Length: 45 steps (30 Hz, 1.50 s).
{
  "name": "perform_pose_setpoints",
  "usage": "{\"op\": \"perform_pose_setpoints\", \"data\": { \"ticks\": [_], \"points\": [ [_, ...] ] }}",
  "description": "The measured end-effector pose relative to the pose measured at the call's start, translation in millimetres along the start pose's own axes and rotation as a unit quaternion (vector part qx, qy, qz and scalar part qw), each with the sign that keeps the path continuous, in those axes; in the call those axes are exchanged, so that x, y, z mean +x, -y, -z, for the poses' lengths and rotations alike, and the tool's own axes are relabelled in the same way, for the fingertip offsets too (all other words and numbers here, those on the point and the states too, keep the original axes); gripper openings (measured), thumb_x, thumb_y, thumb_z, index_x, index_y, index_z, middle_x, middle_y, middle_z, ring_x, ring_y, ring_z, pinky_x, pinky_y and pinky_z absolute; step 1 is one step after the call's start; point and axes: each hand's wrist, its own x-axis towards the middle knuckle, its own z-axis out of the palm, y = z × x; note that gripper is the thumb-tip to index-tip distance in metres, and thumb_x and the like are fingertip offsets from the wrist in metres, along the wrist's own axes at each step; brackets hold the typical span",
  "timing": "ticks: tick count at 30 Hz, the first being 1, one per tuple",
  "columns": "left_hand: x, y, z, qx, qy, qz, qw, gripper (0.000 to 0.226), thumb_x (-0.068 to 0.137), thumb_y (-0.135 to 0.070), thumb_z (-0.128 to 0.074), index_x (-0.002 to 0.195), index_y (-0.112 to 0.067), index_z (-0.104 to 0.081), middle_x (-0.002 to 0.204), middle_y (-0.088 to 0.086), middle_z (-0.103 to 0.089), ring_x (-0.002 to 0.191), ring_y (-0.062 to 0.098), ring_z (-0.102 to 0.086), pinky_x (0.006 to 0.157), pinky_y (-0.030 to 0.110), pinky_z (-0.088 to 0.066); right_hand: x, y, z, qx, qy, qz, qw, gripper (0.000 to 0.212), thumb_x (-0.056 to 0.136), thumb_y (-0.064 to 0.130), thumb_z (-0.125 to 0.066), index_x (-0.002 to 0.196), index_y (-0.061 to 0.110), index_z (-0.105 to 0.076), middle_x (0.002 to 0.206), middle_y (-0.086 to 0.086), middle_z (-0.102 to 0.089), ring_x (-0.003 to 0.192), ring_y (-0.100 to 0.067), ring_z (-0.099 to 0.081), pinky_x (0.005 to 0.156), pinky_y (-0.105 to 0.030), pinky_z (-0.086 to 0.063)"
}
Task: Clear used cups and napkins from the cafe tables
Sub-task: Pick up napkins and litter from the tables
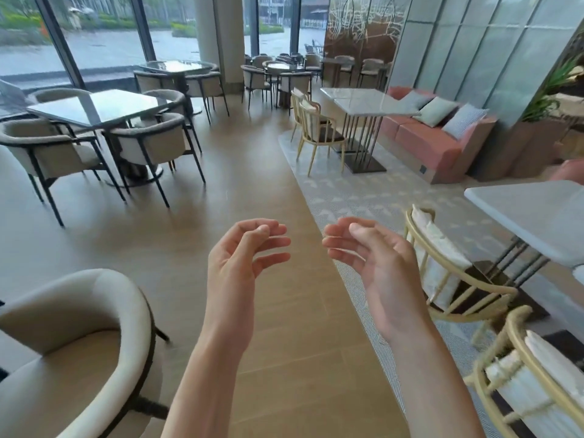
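Both of my hands are raised in front of me over the wooden aisle floor, palms facing each other. My left hand (245,257) has loosely curled fingers and holds nothing. My right hand (369,257) is likewise relaxed, with nothing in it. No cups or napkins show on any table top in view. A glass-topped table (94,107) stands at the left. A white marble table (363,101) stands at the right back, and another white table (531,213) is at the right edge.
A beige armchair (79,343) is close at lower left. Cream wire chairs (448,273) flank the right table. A pink sofa (436,143) with cushions lines the right wall. The wooden aisle (252,184) runs ahead between the seating groups, with a pillar (218,36) beyond.
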Motion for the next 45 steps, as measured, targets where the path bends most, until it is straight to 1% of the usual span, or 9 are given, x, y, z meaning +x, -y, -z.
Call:
{"op": "perform_pose_setpoints", "data": {
  "ticks": [7,10,19,23,28,33,35,41,45],
  "points": [
    [166,59,-10,0.007,0.004,-0.002,1.0,0.018,0.089,-0.018,-0.059,0.09,-0.011,-0.075,0.099,0.014,-0.077,0.094,0.032,-0.074,0.079,0.038,-0.062,174,-53,-11,0.0,0.001,0.008,1.0,0.02,0.1,0.005,-0.053,0.098,0.005,-0.073,0.096,-0.014,-0.078,0.087,-0.026,-0.074,0.077,-0.028,-0.06],
    [251,80,-18,0.029,-0.005,0.003,1.0,0.018,0.097,-0.01,-0.057,0.091,-0.009,-0.075,0.097,0.012,-0.077,0.093,0.031,-0.074,0.08,0.042,-0.06,262,-72,-24,0.005,0.005,0.003,1.0,0.02,0.1,0.006,-0.054,0.096,0.007,-0.073,0.096,-0.013,-0.078,0.088,-0.025,-0.074,0.077,-0.029,-0.059],
    [477,95,-16,0.036,-0.047,-0.019,0.998,0.018,0.095,-0.012,-0.057,0.092,-0.008,-0.074,0.098,0.014,-0.076,0.091,0.029,-0.074,0.078,0.037,-0.06,501,-96,-91,0.004,0.051,-0.02,0.999,0.02,0.101,0.006,-0.053,0.098,0.005,-0.073,0.094,-0.013,-0.078,0.086,-0.024,-0.074,0.075,-0.027,-0.059],
    [569,112,0,0.025,-0.062,-0.025,0.997,0.019,0.087,-0.02,-0.057,0.088,-0.011,-0.074,0.095,0.012,-0.076,0.09,0.028,-0.074,0.076,0.035,-0.061,587,-129,-125,-0.003,0.064,-0.032,0.997,0.02,0.1,0.005,-0.054,0.097,0.006,-0.073,0.094,-0.013,-0.078,0.086,-0.025,-0.074,0.077,-0.029,-0.06],
    [704,140,36,0.026,-0.058,-0.025,0.998,0.02,0.088,-0.019,-0.057,0.084,-0.014,-0.076,0.096,0.014,-0.076,0.09,0.028,-0.074,0.075,0.035,-0.06,703,-183,-178,-0.018,0.058,-0.037,0.997,0.02,0.099,0.004,-0.054,0.095,0.008,-0.073,0.094,-0.013,-0.078,0.085,-0.023,-0.074,0.077,-0.029,-0.06],
    [866,154,69,0.033,-0.046,-0.009,0.998,0.026,0.095,-0.013,-0.057,0.081,-0.018,-0.078,0.096,0.014,-0.077,0.09,0.029,-0.074,0.079,0.041,-0.059,837,-219,-246,-0.031,0.03,-0.034,0.998,0.02,0.099,0.004,-0.054,0.094,0.008,-0.073,0.093,-0.012,-0.078,0.085,-0.023,-0.074,0.077,-0.028,-0.059],
    [924,152,72,0.035,-0.031,-0.001,0.999,0.023,0.092,-0.016,-0.059,0.081,-0.018,-0.078,0.096,0.013,-0.077,0.091,0.03,-0.074,0.08,0.041,-0.061,885,-224,-270,-0.029,0.023,-0.029,0.999,0.021,0.099,0.004,-0.054,0.093,0.008,-0.073,0.093,-0.011,-0.078,0.085,-0.022,-0.074,0.076,-0.027,-0.059],
    [1068,158,71,0.04,-0.006,0.008,0.999,0.025,0.1,-0.006,-0.055,0.086,-0.01,-0.076,0.095,0.014,-0.077,0.09,0.03,-0.074,0.08,0.039,-0.062,1012,-237,-317,-0.026,0.011,-0.018,0.999,0.019,0.1,0.005,-0.053,0.101,0.001,-0.072,0.098,-0.015,-0.078,0.088,-0.025,-0.074,0.076,-0.026,-0.06],
    [1158,182,69,0.038,0.004,0.006,0.999,0.028,0.098,-0.009,-0.057,0.081,-0.017,-0.078,0.095,0.013,-0.077,0.09,0.029,-0.074,0.079,0.037,-0.061,1097,-261,-333,-0.018,0.004,-0.019,1.0,0.02,0.1,0.005,-0.053,0.098,0.003,-0.072,0.098,-0.016,-0.078,0.088,-0.024,-0.075,0.075,-0.025,-0.059]
  ]
}}
